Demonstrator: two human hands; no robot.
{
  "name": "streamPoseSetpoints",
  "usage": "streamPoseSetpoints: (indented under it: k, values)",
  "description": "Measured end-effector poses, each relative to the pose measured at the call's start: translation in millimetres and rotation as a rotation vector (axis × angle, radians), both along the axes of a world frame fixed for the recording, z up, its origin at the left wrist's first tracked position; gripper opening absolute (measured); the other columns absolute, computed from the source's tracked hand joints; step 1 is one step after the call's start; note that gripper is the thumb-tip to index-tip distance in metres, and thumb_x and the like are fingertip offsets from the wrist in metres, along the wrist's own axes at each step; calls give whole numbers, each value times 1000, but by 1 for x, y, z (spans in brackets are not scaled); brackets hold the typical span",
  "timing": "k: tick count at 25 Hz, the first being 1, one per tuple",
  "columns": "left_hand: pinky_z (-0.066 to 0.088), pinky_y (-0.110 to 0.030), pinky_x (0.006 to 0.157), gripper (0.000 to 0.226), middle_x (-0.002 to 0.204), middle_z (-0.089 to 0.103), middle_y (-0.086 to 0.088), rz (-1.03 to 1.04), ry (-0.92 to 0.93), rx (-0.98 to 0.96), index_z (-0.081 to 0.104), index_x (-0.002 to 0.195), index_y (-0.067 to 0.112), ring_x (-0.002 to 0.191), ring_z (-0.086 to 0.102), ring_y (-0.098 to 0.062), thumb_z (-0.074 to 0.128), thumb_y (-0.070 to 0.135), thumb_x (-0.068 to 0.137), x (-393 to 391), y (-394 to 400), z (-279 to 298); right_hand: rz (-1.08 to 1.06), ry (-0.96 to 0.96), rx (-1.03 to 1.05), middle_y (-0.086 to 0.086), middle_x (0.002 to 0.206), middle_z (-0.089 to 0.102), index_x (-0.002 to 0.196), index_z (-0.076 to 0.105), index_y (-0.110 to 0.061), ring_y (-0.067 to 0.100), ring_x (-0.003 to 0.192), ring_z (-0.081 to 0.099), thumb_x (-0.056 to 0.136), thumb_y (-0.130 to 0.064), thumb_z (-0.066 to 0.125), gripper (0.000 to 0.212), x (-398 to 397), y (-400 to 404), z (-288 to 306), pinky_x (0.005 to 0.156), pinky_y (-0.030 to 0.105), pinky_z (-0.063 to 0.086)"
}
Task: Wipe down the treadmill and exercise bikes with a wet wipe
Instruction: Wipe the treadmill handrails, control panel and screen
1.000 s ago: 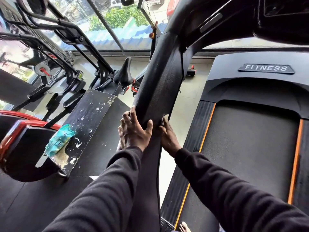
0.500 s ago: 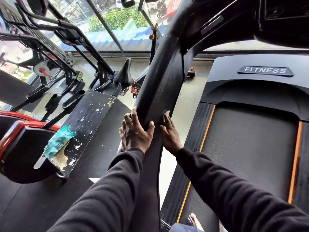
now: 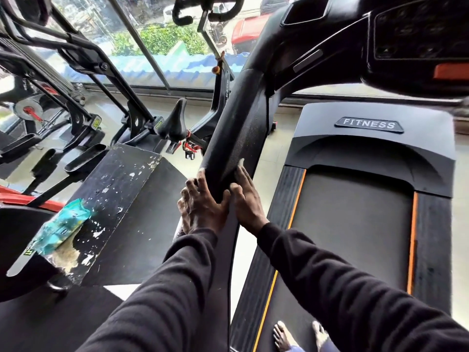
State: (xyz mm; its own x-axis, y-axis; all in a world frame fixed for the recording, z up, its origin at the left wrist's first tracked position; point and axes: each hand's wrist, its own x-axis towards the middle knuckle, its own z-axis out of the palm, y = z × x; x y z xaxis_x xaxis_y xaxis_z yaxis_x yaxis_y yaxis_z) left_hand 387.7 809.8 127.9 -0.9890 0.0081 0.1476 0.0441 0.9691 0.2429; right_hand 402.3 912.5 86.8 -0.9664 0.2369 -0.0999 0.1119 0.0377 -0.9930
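The treadmill's black padded left handrail (image 3: 238, 128) slopes down from the console (image 3: 418, 41) toward me. My left hand (image 3: 200, 209) grips its lower end, fingers over the left edge and thumb across the top. My right hand (image 3: 246, 199) lies flat along the rail's right side with straight fingers. A white wipe corner (image 3: 241, 161) peeks out past its fingertips, and another white scrap (image 3: 202, 170) shows at my left fingertips. The treadmill belt (image 3: 350, 224) runs on the right. An exercise bike saddle (image 3: 175, 120) stands behind the rail.
A teal wet wipe pack (image 3: 61, 228) lies on a scuffed black board (image 3: 114, 189) to the left. Elliptical frames and pedals (image 3: 83, 153) crowd the far left by the window. My bare feet (image 3: 281, 336) stand on the belt's near end.
Both hands stay on the handrail, the right fingers sliding slightly up it. The view has shifted, so the console and my bare feet now show.
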Motion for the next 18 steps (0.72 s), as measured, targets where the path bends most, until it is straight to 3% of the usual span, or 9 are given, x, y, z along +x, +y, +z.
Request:
streamPoseSetpoints:
  k: [4, 7, 9, 11, 15, 18]
  values:
    - [34, -51, 104, 79, 138, 41, -11, -15, -2, 9, 27, 150, 25, 125, 42, -33, 57, 56, 84, 1, 1, 1, 40, -150, -29, 1, 160, 19, 154, 19, -12, 12, 147, 19, 102, -26, 35, 56, -4, 10, 4, 109, 15, 15]
    - [33, -50, 105, 77, 140, 41, -11, 6, -27, 12, 27, 151, 26, 126, 42, -33, 54, 59, 87, 0, 0, 0, 4, -22, 6, -15, 156, 16, 154, 21, -16, 0, 144, 14, 93, -30, 35, 64, -4, 8, 9, 113, 15, 13]
    - [34, -49, 103, 74, 140, 42, -10, 10, -23, 10, 29, 150, 26, 125, 43, -33, 51, 62, 89, 1, 2, 2, 36, -40, -6, -16, 159, 6, 155, 15, -20, 0, 146, 8, 90, -40, 33, 70, -3, 4, 0, 120, 27, 8]
    - [35, -49, 101, 72, 137, 43, -9, 16, 4, -7, 33, 148, 25, 123, 45, -33, 50, 62, 89, 3, 1, 2, 94, -162, -45, -6, 163, 8, 155, 13, -20, 8, 149, 10, 89, -46, 32, 74, -5, 12, -6, 122, 37, 10]
    - [38, -48, 101, 68, 127, 47, -9, 29, -14, 116, 43, 140, 25, 120, 46, -33, 68, 51, 82, -12, 8, 11, 125, 13, -3, -7, 160, 7, 155, 15, -12, 3, 148, 4, 92, -38, 33, 70, -4, 22, 7, 118, 18, 6]
    - [32, -47, 107, 71, 139, 40, -11, 25, -20, 69, 36, 147, 24, 129, 38, -32, 65, 47, 86, -41, 52, 24, 193, -34, -50, -3, 161, -1, 155, 10, -10, 8, 149, -1, 102, -32, 31, 61, -11, 35, -7, 119, 19, 3]
